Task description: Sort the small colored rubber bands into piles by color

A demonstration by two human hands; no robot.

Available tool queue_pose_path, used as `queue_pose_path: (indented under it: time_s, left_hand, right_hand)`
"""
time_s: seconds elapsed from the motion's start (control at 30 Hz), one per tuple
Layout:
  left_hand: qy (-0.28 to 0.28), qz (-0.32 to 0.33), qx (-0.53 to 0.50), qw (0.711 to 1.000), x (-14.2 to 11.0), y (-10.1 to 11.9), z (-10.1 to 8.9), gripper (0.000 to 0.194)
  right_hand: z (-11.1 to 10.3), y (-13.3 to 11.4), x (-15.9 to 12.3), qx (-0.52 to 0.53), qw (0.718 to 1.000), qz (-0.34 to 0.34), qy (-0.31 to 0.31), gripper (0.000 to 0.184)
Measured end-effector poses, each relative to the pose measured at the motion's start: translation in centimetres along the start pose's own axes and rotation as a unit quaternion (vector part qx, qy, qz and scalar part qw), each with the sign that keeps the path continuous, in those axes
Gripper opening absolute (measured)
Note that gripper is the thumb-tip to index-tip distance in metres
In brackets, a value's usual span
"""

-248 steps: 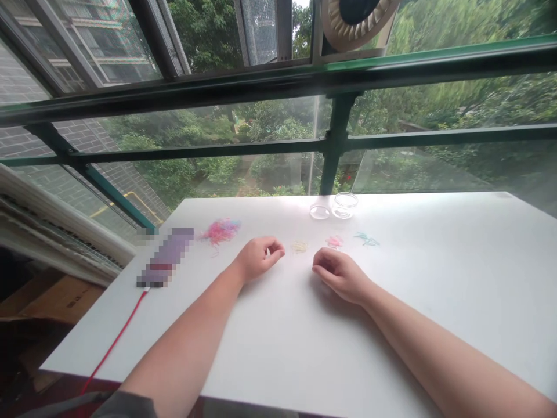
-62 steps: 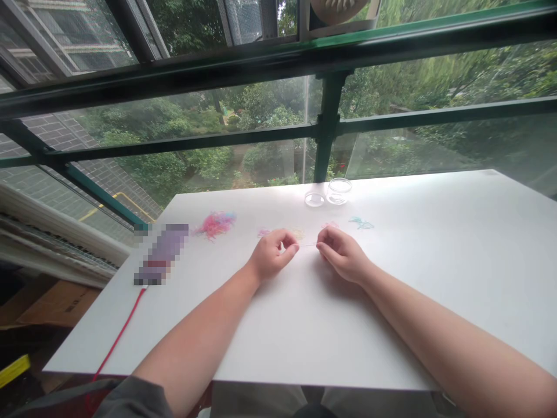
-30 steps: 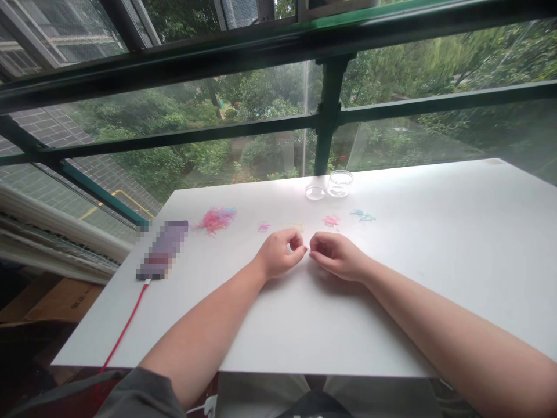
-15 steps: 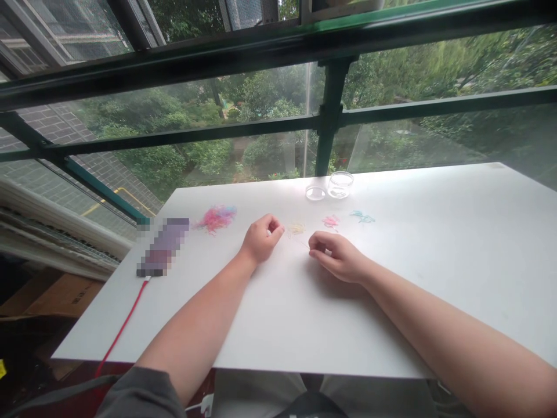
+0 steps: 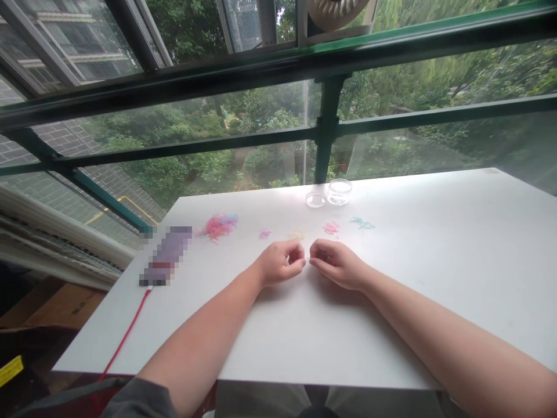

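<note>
My left hand [image 5: 281, 263] and my right hand [image 5: 334, 264] rest on the white table [image 5: 391, 278], fingertips almost touching. Both are pinched on a tiny thin band [image 5: 307, 260] between them. Just beyond the hands lie small heaps of thin bands: a purple heap [image 5: 264, 233], a yellow heap [image 5: 298, 235], a pink heap [image 5: 331, 228] and a blue heap [image 5: 361, 223]. A larger mixed pink pile [image 5: 219, 225] lies further left.
A clear round jar [image 5: 340, 191] and its lid [image 5: 315, 200] stand near the table's far edge by the window. A blurred purple object [image 5: 166, 255] with a red cable [image 5: 124, 334] lies at the left. Window frames run behind the table.
Half a second ago my left hand was up by the yellow heap, apart from the right. It has come back down so that both hands meet again at their fingertips.
</note>
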State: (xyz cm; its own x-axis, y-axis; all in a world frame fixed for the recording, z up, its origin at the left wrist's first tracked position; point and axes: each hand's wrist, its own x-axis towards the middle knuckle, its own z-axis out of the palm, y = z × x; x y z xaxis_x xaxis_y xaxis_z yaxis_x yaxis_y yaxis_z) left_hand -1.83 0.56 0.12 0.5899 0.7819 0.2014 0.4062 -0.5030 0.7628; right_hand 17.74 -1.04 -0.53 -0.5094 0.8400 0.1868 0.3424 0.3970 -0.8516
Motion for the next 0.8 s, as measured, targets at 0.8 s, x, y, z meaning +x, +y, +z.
queue_pose_path:
  time_s: [0.8]
  left_hand:
    - [0.006,-0.008,0.016,1.0,0.5,-1.4,-1.7,0.007]
  right_hand:
    - [-1.1,0.7,0.4,-0.051,0.998,-0.011,0.037,0.006]
